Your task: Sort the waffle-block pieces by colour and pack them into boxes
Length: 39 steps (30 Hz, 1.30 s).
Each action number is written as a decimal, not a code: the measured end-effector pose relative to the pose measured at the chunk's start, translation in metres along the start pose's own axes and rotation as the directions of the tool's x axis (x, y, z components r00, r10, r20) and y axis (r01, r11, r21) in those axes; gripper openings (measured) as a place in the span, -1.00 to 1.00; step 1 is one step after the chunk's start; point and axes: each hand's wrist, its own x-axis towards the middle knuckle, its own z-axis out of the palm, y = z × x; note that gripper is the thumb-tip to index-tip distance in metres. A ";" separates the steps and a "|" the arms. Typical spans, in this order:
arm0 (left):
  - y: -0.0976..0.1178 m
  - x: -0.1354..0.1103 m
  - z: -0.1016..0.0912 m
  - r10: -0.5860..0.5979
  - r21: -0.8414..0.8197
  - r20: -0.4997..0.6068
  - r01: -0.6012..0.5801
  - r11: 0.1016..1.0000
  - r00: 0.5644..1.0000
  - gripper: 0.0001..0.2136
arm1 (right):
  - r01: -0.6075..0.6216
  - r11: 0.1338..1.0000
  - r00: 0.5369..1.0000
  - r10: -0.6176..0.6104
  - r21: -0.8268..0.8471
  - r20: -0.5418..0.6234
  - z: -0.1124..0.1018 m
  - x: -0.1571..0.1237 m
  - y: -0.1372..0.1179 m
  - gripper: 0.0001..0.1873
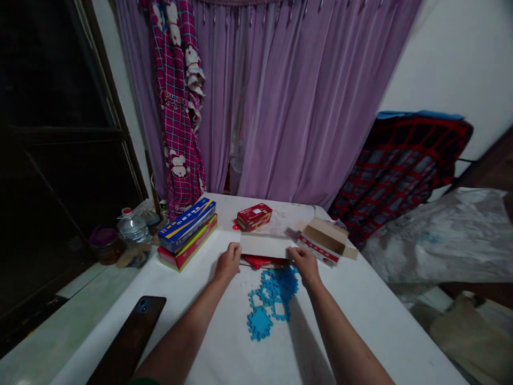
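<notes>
A cardboard box flap (264, 246), pale on the side facing me, stands between my hands at the middle of the table. My left hand (229, 261) is closed on its left edge, and my right hand (303, 262) grips the right edge. Bright red pieces (258, 261) show just under the flap; the rest of what lies there is hidden. Nearer to me lie several blue puzzle-like plastic pieces (276, 286) with notched edges, some square frames and some filled in. One filled blue piece (259, 323) is closest to me.
A red box (254, 217) stands behind my hands. To the right is an open cardboard box (323, 243). A blue box (187, 224) rests on a red-and-yellow box (192, 247) at left. A dark phone (132, 337) lies at the near left edge of the white table (224, 342).
</notes>
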 end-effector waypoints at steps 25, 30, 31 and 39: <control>-0.006 0.003 0.008 0.052 -0.361 0.166 0.012 0.932 0.985 -0.62 | -0.045 0.910 0.988 -0.019 0.413 0.151 -0.020 -0.038 0.015 -0.54; -0.009 -0.014 0.009 0.120 -0.115 0.016 -0.117 0.986 0.993 -0.54 | 0.083 0.885 0.990 -0.126 0.458 0.064 -0.019 -0.057 0.027 -0.53; -0.007 -0.016 0.006 0.129 -0.088 -0.001 -0.129 0.988 0.992 -0.54 | 0.117 0.877 0.987 -0.155 0.466 0.044 -0.018 -0.058 0.028 -0.52; 0.032 0.008 -0.033 0.239 -0.139 -0.046 -0.243 0.960 0.970 -0.57 | 0.307 0.824 0.950 -0.297 0.476 -0.098 -0.028 -0.028 -0.003 -0.49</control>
